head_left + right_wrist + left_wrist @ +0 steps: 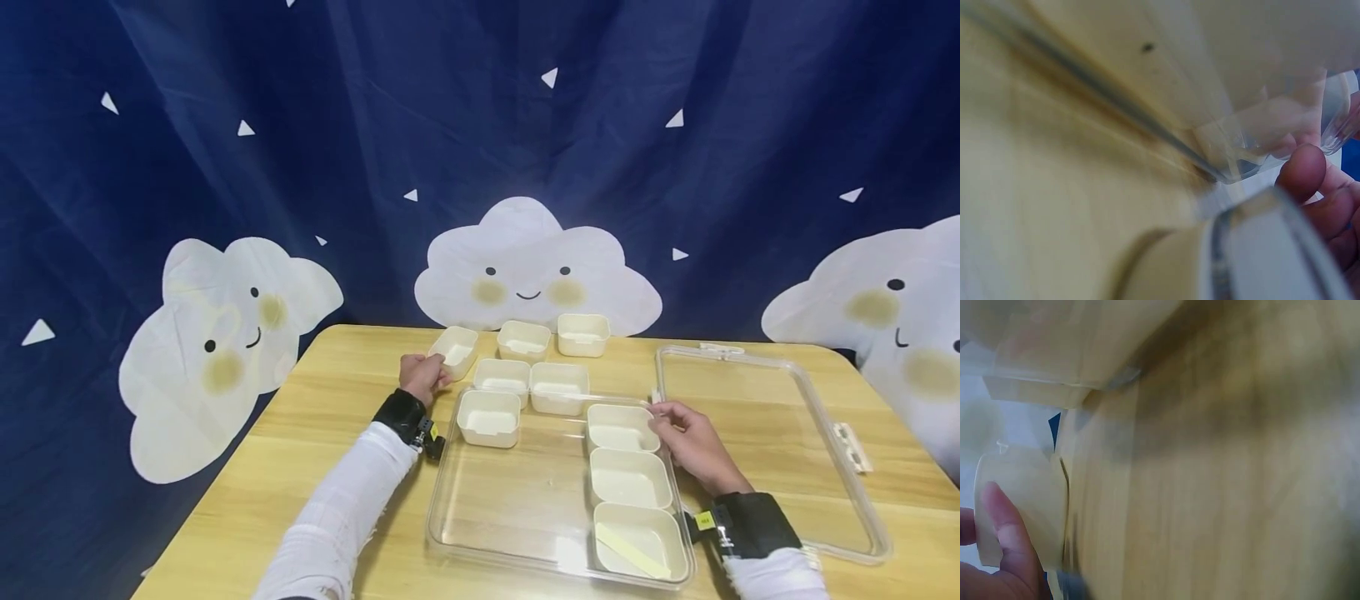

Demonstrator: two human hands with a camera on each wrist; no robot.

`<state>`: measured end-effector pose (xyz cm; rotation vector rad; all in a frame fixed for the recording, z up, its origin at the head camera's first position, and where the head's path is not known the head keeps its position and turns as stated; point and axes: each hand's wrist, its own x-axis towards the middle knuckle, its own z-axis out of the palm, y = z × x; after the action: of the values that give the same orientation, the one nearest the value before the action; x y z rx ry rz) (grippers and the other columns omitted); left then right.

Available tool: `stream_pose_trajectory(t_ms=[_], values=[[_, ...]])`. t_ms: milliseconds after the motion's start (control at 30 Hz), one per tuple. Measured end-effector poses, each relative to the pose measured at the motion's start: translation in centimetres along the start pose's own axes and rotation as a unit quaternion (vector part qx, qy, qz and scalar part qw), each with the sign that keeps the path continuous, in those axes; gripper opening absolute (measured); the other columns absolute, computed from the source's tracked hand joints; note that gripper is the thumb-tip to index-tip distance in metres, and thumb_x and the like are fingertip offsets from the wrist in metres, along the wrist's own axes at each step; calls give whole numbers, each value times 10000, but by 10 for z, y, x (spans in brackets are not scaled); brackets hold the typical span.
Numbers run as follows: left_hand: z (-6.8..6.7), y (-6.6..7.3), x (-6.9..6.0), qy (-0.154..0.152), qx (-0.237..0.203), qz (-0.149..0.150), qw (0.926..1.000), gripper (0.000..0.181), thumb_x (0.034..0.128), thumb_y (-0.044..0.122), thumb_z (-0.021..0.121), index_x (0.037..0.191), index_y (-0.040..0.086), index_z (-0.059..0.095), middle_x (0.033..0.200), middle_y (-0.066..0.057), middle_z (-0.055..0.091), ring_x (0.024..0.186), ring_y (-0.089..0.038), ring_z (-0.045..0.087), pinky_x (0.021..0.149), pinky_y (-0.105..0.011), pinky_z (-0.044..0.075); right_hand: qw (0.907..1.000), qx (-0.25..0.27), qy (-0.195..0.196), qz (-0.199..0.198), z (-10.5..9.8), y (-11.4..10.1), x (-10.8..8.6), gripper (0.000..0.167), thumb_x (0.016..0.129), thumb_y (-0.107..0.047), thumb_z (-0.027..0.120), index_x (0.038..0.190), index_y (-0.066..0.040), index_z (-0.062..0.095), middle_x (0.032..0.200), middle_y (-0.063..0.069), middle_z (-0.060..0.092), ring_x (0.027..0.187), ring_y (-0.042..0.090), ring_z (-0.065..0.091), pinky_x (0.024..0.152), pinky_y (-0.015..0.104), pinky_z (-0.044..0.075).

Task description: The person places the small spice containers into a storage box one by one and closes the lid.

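At the table's back left, my left hand (424, 377) grips a small cream box (456, 350), which is tilted; its thumb lies against the box wall (1029, 512) in the left wrist view. My right hand (693, 442) holds the back right corner of a large clear container (525, 557), with fingertips visible through the clear wall in the right wrist view. Beside that hand, a cream box (622, 429) heads a column of three along the container's right side. The front one (637, 542) has a pale yellow strip (633, 552) in it. Another cream box (489, 418) sits at the container's back left.
Two cream boxes (558, 387) stand by the container's back edge, and two more (583, 335) farther back. A clear lid (810, 400) with white clips lies on the wooden table (285, 467) at right. A blue curtain (360, 167) with clouds hangs behind.
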<state>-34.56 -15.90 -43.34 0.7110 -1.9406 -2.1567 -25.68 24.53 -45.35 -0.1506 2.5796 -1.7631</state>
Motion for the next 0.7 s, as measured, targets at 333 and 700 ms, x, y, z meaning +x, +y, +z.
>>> stream_pose_trajectory(t_ms=[333,700], values=[[0,6,-2,186,75,-297,9994,346,885,36,613,1188,-20,454,683,-69,487,474,-110,519,597,-305,585,10000,25,1,-47,0,-1,0,370,974,-118,543,1277,90,505,912,57,513,554,110,500,445,229,414],[-4,8,-1,258,319,-468,9981,233,878,50,636,1085,-24,560,694,-73,563,484,-124,598,496,-230,545,10000,-28,-6,-19,1,-4,-2,372,973,-123,542,1268,100,506,907,59,509,546,109,504,444,234,415]])
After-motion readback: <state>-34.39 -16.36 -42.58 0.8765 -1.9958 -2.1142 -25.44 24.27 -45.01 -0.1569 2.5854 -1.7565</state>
